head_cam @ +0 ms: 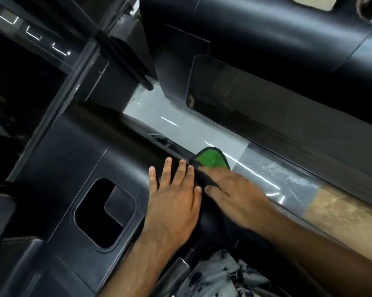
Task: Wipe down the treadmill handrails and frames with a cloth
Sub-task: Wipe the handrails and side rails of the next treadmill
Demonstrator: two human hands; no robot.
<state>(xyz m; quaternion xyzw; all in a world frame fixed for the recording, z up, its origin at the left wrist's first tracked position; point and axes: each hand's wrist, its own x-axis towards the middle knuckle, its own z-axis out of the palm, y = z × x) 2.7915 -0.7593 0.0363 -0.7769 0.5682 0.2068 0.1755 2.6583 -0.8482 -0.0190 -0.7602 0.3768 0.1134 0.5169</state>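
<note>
Cloth (212,159) pinned flat under right hand (234,196) on the frame (120,159) edge, left hand (174,202) open, holding nothing. Mid-wipe I'd guess; too dark to tell what's clean.

The left hand (174,198) lay palm down with its fingers (166,170) spread and straight, the bare forearm running back toward the lower edge of the view. The right hand (232,196) sat just beside it, also palm down, its fingers curled and pressing downward, thumb nearly touching the left hand's little finger. The right forearm stretched away to the lower right, blurred.
</note>
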